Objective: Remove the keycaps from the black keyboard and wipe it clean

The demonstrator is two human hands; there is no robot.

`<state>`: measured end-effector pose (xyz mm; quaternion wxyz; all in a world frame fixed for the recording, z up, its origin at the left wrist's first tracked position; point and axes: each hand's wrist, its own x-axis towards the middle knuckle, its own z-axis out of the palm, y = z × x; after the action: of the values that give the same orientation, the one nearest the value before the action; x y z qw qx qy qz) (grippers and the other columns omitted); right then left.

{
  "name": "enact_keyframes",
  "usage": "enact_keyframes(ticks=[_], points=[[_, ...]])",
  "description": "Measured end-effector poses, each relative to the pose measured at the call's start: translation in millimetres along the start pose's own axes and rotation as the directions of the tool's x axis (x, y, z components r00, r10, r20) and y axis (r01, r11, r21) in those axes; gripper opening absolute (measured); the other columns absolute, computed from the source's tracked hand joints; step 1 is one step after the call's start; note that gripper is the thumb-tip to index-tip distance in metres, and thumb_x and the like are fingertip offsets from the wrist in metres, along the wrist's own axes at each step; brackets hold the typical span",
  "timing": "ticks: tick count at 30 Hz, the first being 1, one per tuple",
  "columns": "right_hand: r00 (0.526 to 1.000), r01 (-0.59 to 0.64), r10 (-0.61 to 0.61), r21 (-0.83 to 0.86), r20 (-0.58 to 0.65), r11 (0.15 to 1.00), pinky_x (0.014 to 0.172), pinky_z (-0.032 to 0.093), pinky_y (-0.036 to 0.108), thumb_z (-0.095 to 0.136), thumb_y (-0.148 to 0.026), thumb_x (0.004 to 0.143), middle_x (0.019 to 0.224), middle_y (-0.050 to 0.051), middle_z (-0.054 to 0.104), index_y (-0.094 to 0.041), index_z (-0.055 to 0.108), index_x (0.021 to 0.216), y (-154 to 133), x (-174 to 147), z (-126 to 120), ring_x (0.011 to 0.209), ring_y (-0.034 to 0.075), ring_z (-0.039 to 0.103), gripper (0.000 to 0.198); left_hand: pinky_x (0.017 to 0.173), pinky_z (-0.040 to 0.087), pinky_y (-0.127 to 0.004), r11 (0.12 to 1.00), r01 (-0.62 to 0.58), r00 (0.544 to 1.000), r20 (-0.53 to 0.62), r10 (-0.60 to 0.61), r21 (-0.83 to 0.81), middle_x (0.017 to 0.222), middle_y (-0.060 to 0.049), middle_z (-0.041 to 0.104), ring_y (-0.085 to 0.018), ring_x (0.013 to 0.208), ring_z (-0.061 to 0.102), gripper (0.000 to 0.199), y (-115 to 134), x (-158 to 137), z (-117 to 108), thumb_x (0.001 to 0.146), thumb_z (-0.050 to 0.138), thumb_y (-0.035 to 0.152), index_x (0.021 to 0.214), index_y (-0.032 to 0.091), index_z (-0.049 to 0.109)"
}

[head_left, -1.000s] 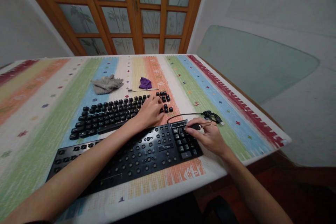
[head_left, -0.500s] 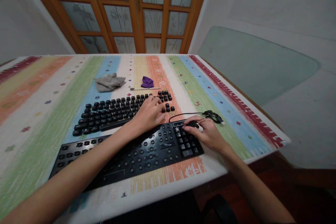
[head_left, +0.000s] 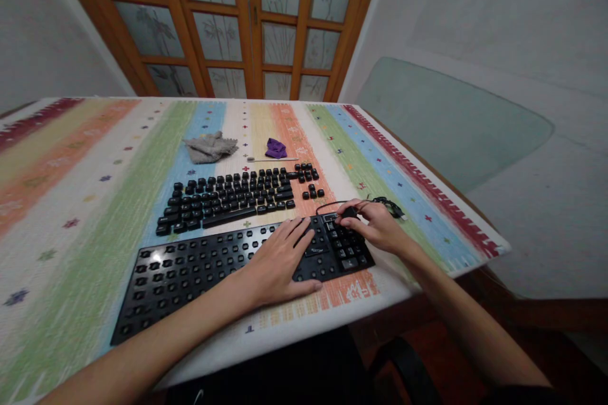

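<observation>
A black keyboard [head_left: 190, 266] lies aslant near the table's front edge, its left and middle parts stripped of keycaps; the number pad at the right end still carries caps. My left hand [head_left: 278, 259] rests flat on it, fingers stretched and thumb apart at the front edge. Over the top of the number pad, my right hand [head_left: 377, 224] pinches a small black piece [head_left: 350, 211] between thumb and fingers; its exact kind is hard to make out. Behind the keyboard, loose black keycaps [head_left: 228, 193] lie in rows laid out like a keyboard.
A grey cloth [head_left: 210, 147], a crumpled purple cloth [head_left: 276, 148] and a thin rod with a dark brush-like end [head_left: 273, 159] lie behind the keycaps. The keyboard's coiled cable [head_left: 392, 205] sits beyond my right hand. A striped tablecloth [head_left: 85, 202] covers the table.
My left hand has come from the loose keycaps back toward me and now lies on the keyboard. The right hand stays over the number pad, still pinching the black piece. The view shifts slightly.
</observation>
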<state>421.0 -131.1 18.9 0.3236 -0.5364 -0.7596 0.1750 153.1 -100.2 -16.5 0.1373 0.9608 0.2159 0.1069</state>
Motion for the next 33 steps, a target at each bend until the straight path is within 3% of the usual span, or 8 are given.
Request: enact_keyframes(ticks=[6,12,18,24,33], points=[[0.993,-0.116,0.11,0.159,0.047,0.98,0.067,0.054,0.031,0.059,-0.044,0.092,0.077,0.005,0.074,-0.016,0.066,0.097,-3,1,2,0.067,0.017,0.07,0.029,0.122,0.023,-0.051,1.0,-0.004,0.999,-0.042,0.003,-0.004,0.161,-0.021,0.027,-0.035,0.151,0.021,0.085,0,0,5,0.087,0.053,0.067,0.147,0.009,0.038],[0.979,-0.199,0.203,0.27,0.013,0.942,0.063,0.057,0.03,0.061,-0.05,0.09,0.081,0.008,0.075,-0.016,0.063,0.097,-6,-3,9,0.067,0.017,0.071,0.035,0.123,0.019,-0.047,1.0,-0.018,0.998,-0.06,0.017,-0.024,0.161,-0.019,0.028,-0.033,0.151,0.021,0.087,-3,-1,9,0.086,0.051,0.07,0.148,0.01,0.038],[0.983,-0.183,0.18,0.148,0.038,0.972,0.066,0.057,0.031,0.06,-0.047,0.091,0.082,0.007,0.074,-0.017,0.067,0.096,-13,-1,5,0.068,0.018,0.069,0.032,0.123,0.02,-0.047,0.999,-0.019,0.999,-0.045,0.018,-0.035,0.161,-0.02,0.027,-0.033,0.151,0.02,0.091,-4,1,8,0.083,0.055,0.07,0.148,0.008,0.038],[0.998,-0.03,0.036,-0.1,0.058,0.995,0.083,0.055,0.037,0.058,-0.041,0.093,0.092,0.009,0.076,-0.02,0.072,0.087,-19,-1,3,0.085,0.023,0.072,0.026,0.123,0.021,-0.048,0.999,-0.02,0.999,-0.05,0.018,-0.044,0.161,-0.02,0.028,-0.034,0.151,0.021,0.089,-4,1,9,0.084,0.055,0.069,0.147,0.009,0.039],[0.991,0.05,-0.03,-0.15,0.133,0.987,0.082,0.055,0.036,0.063,-0.043,0.092,0.096,0.009,0.077,-0.02,0.072,0.094,-10,6,-5,0.087,0.023,0.072,0.025,0.123,0.019,-0.046,0.999,-0.022,0.997,-0.073,0.019,-0.037,0.161,-0.019,0.029,-0.032,0.151,0.021,0.087,-4,0,12,0.085,0.053,0.069,0.147,0.01,0.039]])
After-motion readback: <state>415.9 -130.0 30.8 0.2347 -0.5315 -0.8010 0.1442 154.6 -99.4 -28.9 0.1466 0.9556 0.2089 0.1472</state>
